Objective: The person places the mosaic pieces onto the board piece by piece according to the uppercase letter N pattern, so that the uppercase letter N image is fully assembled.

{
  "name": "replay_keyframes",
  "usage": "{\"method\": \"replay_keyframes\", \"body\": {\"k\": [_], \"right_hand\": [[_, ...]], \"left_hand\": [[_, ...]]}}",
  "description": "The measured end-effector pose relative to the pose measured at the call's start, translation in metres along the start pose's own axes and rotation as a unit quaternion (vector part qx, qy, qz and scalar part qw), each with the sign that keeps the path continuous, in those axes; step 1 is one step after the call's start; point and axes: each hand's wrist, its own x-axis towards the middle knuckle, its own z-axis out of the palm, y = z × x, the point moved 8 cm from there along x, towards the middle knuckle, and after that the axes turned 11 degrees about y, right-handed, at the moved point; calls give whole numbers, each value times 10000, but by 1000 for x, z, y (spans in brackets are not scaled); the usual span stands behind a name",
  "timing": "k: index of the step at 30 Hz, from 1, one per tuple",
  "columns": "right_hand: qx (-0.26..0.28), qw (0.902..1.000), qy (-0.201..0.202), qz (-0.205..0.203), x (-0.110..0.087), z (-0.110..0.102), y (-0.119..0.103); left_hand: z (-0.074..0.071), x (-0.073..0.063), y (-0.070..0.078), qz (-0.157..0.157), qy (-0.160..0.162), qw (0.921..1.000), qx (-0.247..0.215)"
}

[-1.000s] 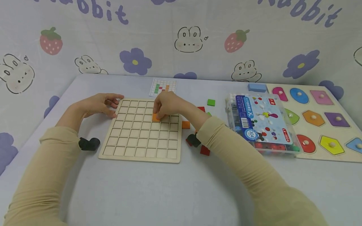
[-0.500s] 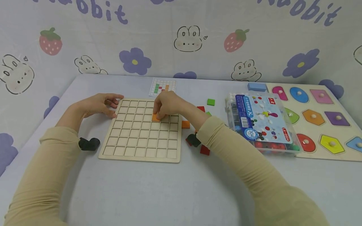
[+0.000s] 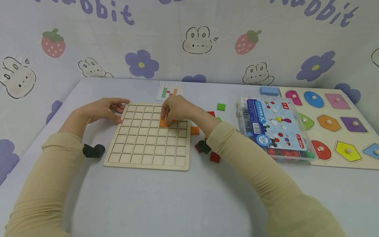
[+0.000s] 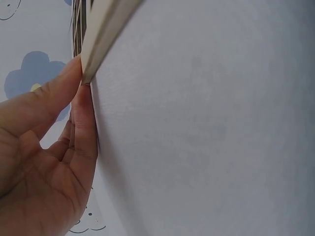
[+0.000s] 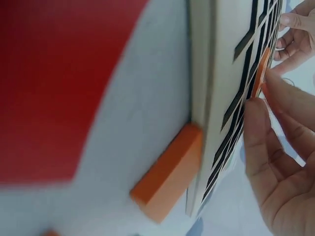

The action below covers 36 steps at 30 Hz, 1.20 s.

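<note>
A wooden grid board (image 3: 148, 140) lies on the table. My right hand (image 3: 177, 108) pinches an orange square tile (image 3: 163, 123) between thumb and fingers, low over the grid. In the right wrist view, the fingertips (image 5: 256, 105) stand right at this tile's edge. At the board's far left corner, my left hand (image 3: 102, 110) rests with thumb and fingertips against the rim. The left wrist view has its thumb (image 4: 74, 73) at the board's edge (image 4: 103, 42).
Right of the board lie a loose orange tile (image 3: 194, 130), a green tile (image 3: 221, 107) and several red ones, partly behind the right forearm. Behind it is a printed pattern card (image 3: 170, 91). Farther right are a clear plastic box (image 3: 273, 125), a knobbed shape puzzle (image 3: 331, 138) and a blue block (image 3: 269, 91).
</note>
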Motion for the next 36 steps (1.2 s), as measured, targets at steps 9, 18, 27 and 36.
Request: {"method": "replay_keyframes", "body": {"k": [9,18,27,36], "right_hand": [[272,9996,66,15,-4,-27,5],[362,9988,-263,-208,-13,-45,16],[278,9983,-521,10,-27,-52,36],[320,9954,-893,141,-34,-44,55]], "left_hand": [[0,-3,3,30,-5,10000,21],[1,-5,2,67,10,10000,-69],[1,-4,1,141,-23,9998,-112],[1,-3,0,134,-13,9999,-71]]}}
